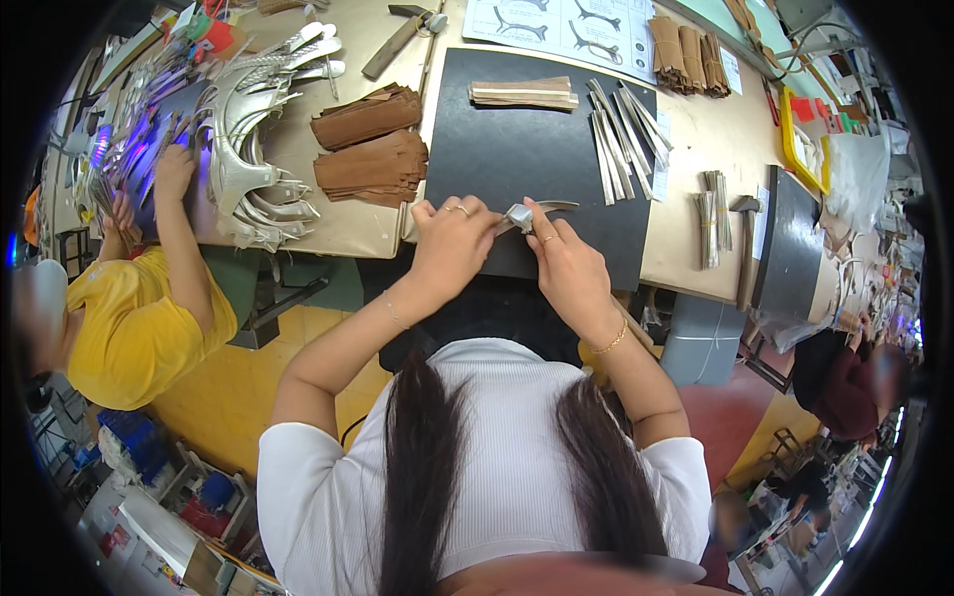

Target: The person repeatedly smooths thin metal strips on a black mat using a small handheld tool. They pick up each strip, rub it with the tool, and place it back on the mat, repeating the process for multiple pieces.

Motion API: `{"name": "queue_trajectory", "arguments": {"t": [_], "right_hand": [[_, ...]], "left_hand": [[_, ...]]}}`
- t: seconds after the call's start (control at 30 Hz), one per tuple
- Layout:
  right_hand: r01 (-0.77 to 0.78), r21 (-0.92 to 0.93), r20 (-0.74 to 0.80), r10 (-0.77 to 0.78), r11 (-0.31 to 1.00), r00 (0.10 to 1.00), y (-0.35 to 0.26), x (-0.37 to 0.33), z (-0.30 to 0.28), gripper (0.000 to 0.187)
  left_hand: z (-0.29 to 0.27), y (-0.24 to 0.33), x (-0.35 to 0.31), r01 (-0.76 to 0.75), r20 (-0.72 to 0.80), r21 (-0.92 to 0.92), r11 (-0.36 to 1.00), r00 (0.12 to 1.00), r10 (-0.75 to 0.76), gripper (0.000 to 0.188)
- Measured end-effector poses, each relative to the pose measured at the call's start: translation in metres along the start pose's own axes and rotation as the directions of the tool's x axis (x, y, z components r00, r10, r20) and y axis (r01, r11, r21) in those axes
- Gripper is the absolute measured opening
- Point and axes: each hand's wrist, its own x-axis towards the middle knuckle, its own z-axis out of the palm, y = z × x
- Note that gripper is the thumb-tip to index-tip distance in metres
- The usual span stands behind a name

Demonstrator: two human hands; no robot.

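Observation:
Over the near edge of the black mat (556,139), both hands meet at a silvery leather-like strip (519,215), bunched or folded between them. One narrow end of it sticks out past my right fingers. My left hand (447,243) pinches the strip's left side, its fingers curled. From the other side, my right hand (573,263) grips it with thumb and fingers. Farther up the mat lie a stack of brown and pale strips (524,92) and several loose silvery strips (621,139). Just how the held strip is folded is partly hidden by the fingers.
Brown leather pieces (370,149) lie left of the mat, with silver curved straps (234,149) beyond. A hammer (397,45) lies far left; another hammer (745,248) lies right, near bundled strips (709,228). A co-worker in yellow (159,318) works at the left.

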Motion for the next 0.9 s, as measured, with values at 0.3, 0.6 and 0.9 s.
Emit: {"name": "queue_trajectory", "arguments": {"t": [0.3,0.6,0.9], "right_hand": [[0.056,0.054,-0.075,-0.052,0.997,0.996,-0.005,0.003,0.004,0.048],[0.056,0.062,-0.046,-0.054,0.996,0.997,-0.001,-0.001,0.001,0.048],[0.020,0.026,0.060,-0.021,0.999,0.998,-0.004,-0.006,0.001,0.050]], "left_hand": [[0.001,0.007,-0.008,-0.133,-0.060,0.250,0.959,0.986,0.153,0.012],[-0.007,-0.005,-0.009,-0.128,-0.061,0.088,0.988,0.989,0.134,0.011],[-0.007,-0.010,-0.012,-0.165,-0.120,0.083,0.983,0.977,0.174,0.015]]}}
